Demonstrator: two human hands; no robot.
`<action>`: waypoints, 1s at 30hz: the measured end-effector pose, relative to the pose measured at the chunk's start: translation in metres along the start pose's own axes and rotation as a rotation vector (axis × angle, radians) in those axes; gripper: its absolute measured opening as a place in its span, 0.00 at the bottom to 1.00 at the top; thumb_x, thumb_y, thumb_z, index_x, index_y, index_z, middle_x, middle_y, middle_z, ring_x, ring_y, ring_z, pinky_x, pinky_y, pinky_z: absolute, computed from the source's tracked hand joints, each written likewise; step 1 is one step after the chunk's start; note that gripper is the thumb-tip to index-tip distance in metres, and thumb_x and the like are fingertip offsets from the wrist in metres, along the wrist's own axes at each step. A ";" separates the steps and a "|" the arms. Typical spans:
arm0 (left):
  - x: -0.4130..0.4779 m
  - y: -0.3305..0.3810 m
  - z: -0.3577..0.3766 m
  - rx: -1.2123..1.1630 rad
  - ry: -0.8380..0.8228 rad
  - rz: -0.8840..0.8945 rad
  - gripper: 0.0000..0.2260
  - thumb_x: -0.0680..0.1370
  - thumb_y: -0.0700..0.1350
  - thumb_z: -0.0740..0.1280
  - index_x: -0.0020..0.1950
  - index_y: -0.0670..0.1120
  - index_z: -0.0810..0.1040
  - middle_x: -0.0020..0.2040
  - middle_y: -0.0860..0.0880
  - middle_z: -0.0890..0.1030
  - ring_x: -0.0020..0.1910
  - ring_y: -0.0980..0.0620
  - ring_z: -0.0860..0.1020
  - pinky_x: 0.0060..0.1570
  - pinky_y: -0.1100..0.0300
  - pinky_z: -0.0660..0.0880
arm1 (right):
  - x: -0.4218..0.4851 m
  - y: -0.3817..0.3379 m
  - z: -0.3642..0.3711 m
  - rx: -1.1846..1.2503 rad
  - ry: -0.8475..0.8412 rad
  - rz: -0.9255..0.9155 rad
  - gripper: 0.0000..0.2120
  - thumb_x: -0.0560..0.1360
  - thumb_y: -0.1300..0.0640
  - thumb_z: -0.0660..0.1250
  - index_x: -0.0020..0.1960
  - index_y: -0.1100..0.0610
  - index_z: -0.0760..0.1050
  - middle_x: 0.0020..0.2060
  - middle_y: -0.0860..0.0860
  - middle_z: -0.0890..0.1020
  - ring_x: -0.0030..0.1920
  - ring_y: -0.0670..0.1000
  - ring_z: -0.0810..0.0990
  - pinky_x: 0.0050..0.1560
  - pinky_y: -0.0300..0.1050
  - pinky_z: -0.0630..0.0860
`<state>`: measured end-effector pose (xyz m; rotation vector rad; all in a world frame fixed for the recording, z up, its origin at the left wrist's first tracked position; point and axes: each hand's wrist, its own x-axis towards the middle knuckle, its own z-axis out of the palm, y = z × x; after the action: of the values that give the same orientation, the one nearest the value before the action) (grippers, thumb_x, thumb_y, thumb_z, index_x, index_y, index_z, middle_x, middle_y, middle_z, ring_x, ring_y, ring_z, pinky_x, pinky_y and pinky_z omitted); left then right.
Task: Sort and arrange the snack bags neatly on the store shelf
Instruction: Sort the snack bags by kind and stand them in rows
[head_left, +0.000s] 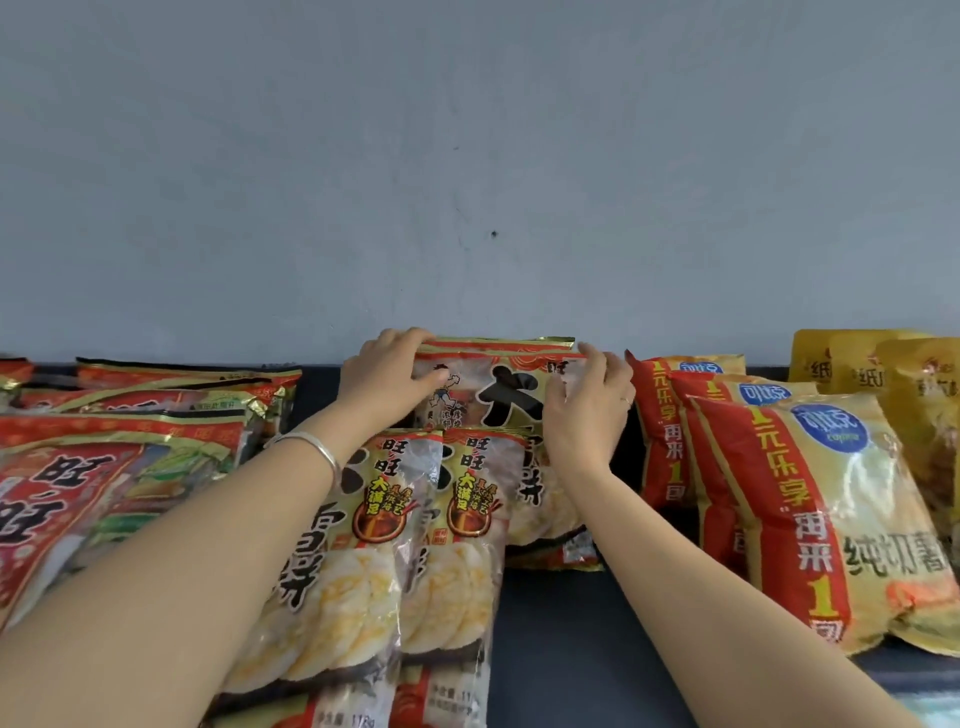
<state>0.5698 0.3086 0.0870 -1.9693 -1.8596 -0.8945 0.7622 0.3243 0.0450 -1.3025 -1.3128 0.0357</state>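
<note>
Both hands reach to the far side of the shelf (561, 623) and hold one rice cracker bag (501, 387) by its top edge. The left hand (387, 371) has its fingers curled over the top left corner, with the thumb pressed on the front. The right hand (587, 410) grips the top right corner, with its fingers bent round the edge. This bag stands up against the blue-grey wall (467, 156), in the middle of the shelf at the far side.

Nearer, just in front of it, two more bags of the same kind lie side by side: the near left cracker bag (353, 561) and the near right cracker bag (457, 530). They cover the low part of the held bag. The left arm crosses over the near left one. A silver bracelet (311, 452) sits on the left wrist, and a thin ring (627, 400) on a right finger.

On the left is a messy pile of red bags (104, 467), some on top of others. On the right, orange chip bags (810, 509) stand in a row, one behind the other. At the far right, yellow bags (883, 374) stand near the wall. A dark strip of shelf shows between the cracker bags and the chip bags.
</note>
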 end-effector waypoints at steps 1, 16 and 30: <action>-0.010 -0.002 -0.002 0.000 -0.008 -0.029 0.24 0.77 0.58 0.62 0.71 0.53 0.64 0.69 0.46 0.68 0.66 0.44 0.69 0.59 0.48 0.69 | -0.007 -0.001 -0.001 -0.036 0.003 -0.047 0.20 0.79 0.54 0.63 0.70 0.58 0.67 0.69 0.57 0.66 0.68 0.58 0.65 0.64 0.50 0.68; -0.102 0.003 0.010 -0.019 -0.266 -0.292 0.38 0.71 0.65 0.63 0.76 0.52 0.57 0.75 0.47 0.60 0.73 0.44 0.61 0.67 0.40 0.63 | -0.080 -0.002 -0.001 0.271 -0.604 0.475 0.37 0.71 0.39 0.69 0.69 0.59 0.60 0.59 0.57 0.76 0.56 0.58 0.77 0.55 0.55 0.77; -0.122 0.030 -0.005 0.044 0.087 -0.169 0.30 0.76 0.60 0.59 0.76 0.58 0.52 0.76 0.52 0.53 0.75 0.46 0.52 0.69 0.38 0.54 | -0.080 -0.023 -0.021 0.841 -0.643 0.368 0.08 0.77 0.61 0.67 0.54 0.52 0.73 0.50 0.55 0.83 0.50 0.56 0.84 0.51 0.56 0.81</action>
<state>0.6010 0.2053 0.0224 -1.7391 -2.0004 -0.9607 0.7341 0.2491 0.0134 -0.7787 -1.3195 1.2159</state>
